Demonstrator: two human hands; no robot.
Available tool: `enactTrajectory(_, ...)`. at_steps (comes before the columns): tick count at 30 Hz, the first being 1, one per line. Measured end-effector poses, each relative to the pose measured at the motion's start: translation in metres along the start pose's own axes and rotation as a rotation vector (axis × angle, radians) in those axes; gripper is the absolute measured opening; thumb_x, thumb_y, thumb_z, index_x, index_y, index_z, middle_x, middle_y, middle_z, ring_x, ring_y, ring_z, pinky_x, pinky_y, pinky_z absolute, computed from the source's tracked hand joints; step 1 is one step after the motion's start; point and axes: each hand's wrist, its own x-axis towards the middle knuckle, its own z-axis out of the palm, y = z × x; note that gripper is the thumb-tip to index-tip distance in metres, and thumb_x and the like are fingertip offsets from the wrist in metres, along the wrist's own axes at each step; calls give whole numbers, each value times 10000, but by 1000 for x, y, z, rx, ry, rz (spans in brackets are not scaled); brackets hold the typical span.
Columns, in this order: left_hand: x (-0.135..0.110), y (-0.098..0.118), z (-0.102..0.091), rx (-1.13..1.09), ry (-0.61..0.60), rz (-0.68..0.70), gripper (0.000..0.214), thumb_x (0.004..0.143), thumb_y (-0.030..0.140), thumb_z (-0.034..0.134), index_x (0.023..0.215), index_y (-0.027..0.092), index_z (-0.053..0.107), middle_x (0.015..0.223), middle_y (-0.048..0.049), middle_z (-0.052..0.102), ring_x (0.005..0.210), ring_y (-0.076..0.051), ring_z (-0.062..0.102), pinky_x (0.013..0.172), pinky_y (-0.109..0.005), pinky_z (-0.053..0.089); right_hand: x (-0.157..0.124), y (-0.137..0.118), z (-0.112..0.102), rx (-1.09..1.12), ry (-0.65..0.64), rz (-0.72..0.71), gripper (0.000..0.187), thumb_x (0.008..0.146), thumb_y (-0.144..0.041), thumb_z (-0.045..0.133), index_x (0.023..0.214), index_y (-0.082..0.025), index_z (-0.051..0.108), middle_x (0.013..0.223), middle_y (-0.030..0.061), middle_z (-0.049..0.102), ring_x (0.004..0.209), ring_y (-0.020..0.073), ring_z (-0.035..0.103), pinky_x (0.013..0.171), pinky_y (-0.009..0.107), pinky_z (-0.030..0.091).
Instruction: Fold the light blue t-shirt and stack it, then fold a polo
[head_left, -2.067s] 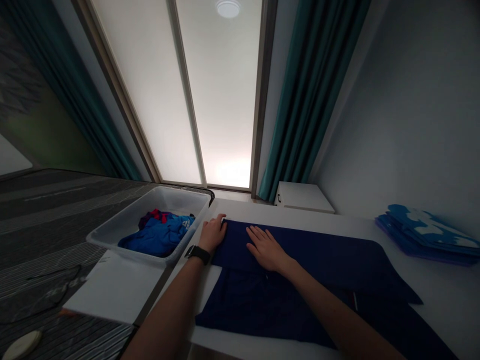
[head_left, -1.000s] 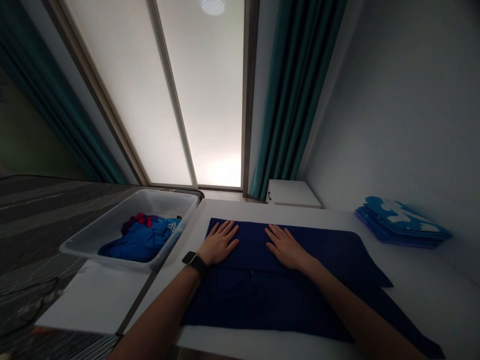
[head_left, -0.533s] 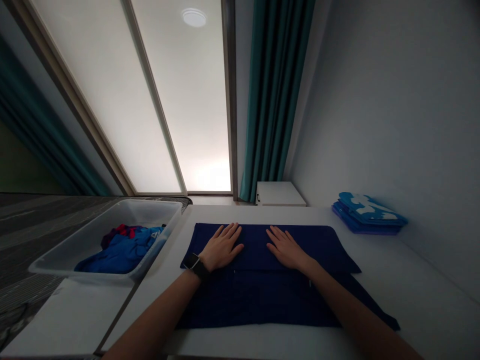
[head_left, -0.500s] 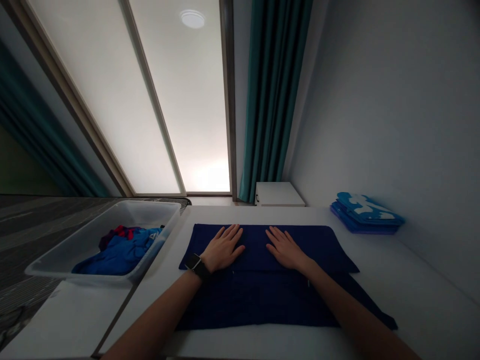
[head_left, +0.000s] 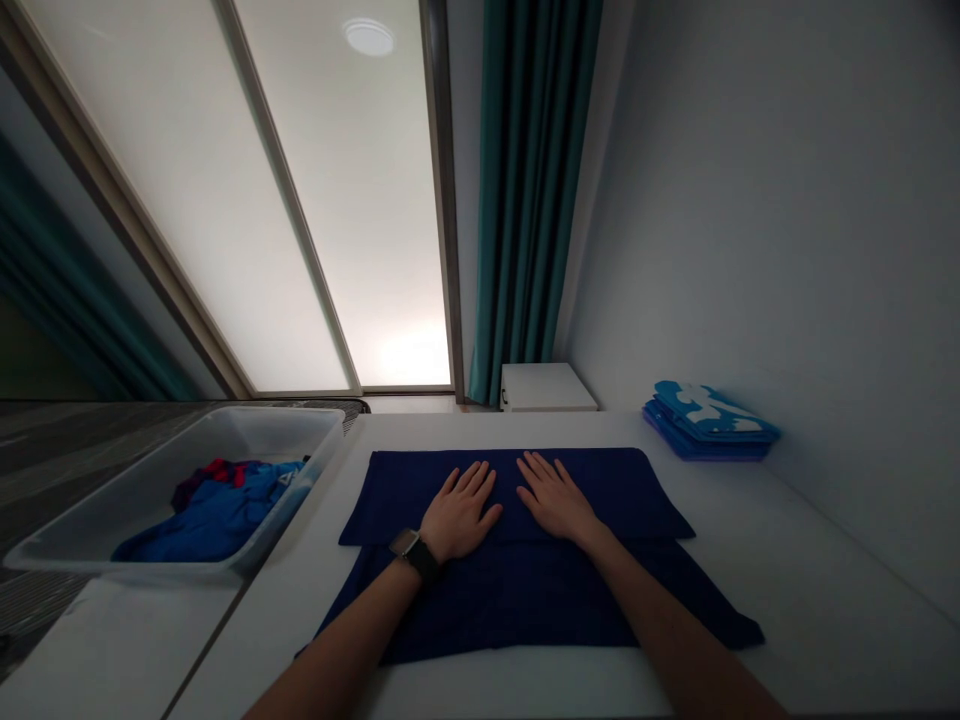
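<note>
A dark navy piece of cloth (head_left: 517, 595) lies spread on the white table, its far part folded over toward me so that a straight edge crosses the middle. It looks like a garment, but its kind is not clear. My left hand (head_left: 460, 510), with a black watch on the wrist, rests flat on the folded part, fingers apart and pointing away from me. Just to its right, my right hand (head_left: 556, 498) also lies flat on the same layer, fingers stretched. Neither hand grips anything. My forearms cover parts of the cloth's near half.
On the left stands a translucent plastic bin (head_left: 300, 440) holding blue clothing (head_left: 202, 520) and a red and dark piece (head_left: 217, 475). A folded blue-and-white stack (head_left: 711, 422) sits at the table's right, by the wall (head_left: 795, 220). A white cabinet (head_left: 547, 388) stands beyond the table (head_left: 795, 560).
My left hand has slid a little to the right over the cloth, closer to my right hand. The whole view has shifted slightly; the right hand stays about where it was on the cloth.
</note>
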Motion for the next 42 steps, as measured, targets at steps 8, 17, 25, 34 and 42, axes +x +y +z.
enactTrajectory(8,1,-6,3,2,-9,12,580,986,508,282,1483,215,343,1557,-59,298,1444,-224,248,1176,-445,217,-1,23,-12,191,45,25,590,957,-403,275,1489,-153,328,1553,85,313,1441,182,231,1180,393,121)
enactTrajectory(17,17,10,-10,-34,-58,-21,596,987,508,259,1482,187,342,1543,-100,327,1435,-256,271,1165,-496,211,-11,109,-35,130,168,219,525,922,-304,345,1406,-137,461,1433,115,483,1317,237,413,1096,391,297)
enactTrajectory(25,77,98,0,-89,7,216,587,962,488,334,1472,197,343,1537,-109,346,1426,-259,289,1156,-472,247,-21,169,-53,63,317,682,426,914,-274,336,1232,-182,604,1207,132,647,1135,299,559,949,464,375)
enactTrajectory(34,132,159,20,-137,27,316,591,954,481,328,1439,148,390,1521,-134,367,1408,-277,311,1140,-486,269,-28,190,-40,107,316,713,357,935,-331,339,929,-205,672,1013,88,719,992,243,624,876,381,378)
enactTrajectory(42,135,170,43,-154,81,296,599,969,488,267,1443,141,380,1507,-133,389,1405,-274,312,1153,-483,244,-22,194,-32,145,356,658,243,915,-336,457,851,-200,647,906,56,729,934,223,642,867,353,371)
